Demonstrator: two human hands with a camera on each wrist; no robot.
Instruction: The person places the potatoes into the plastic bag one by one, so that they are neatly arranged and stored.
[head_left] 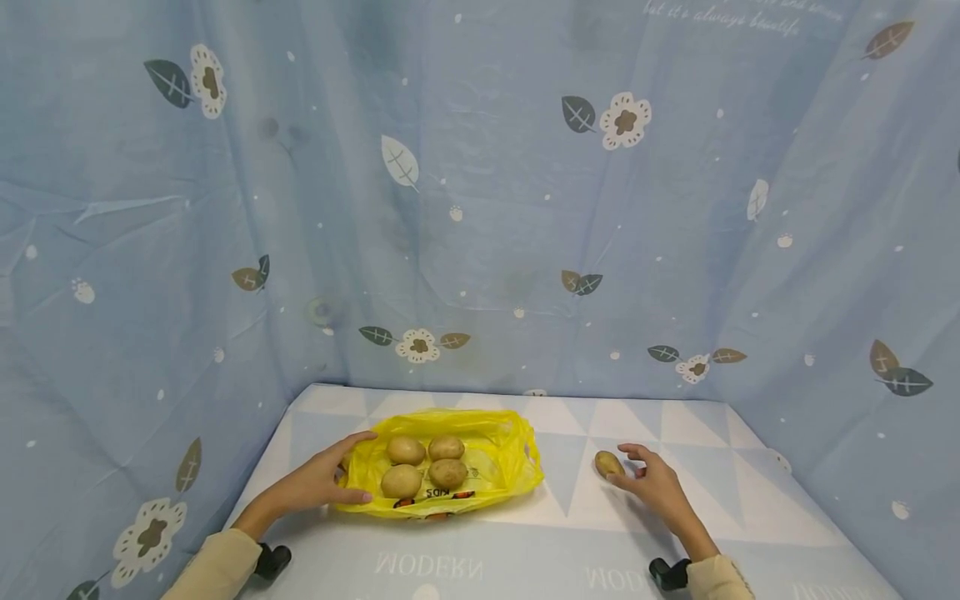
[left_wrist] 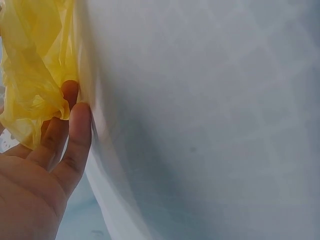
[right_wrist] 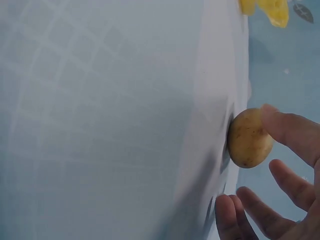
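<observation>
A yellow plastic bag (head_left: 487, 492) lies with its mouth spread wide, and several potatoes (head_left: 401, 481) sit inside it. Around the bag's left end is my left hand (head_left: 318, 479), thumb and index finger apart along its sides. The left wrist view shows loosely bent fingers (left_wrist: 75, 145) against the crumpled yellow plastic; the thumb is mostly hidden there. To the right of the bag, a single potato (head_left: 608, 464) rests on the table. My right hand (head_left: 656, 483) is beside it, thumb touching the potato (right_wrist: 249, 139) in the right wrist view, other fingers spread apart from it.
The table (head_left: 555, 542) has a pale cloth with triangles and printed lettering. Blue curtains (head_left: 510, 208) with leaves and flowers hang behind it and at both sides. Black straps (head_left: 272, 562) with small devices are on both wrists.
</observation>
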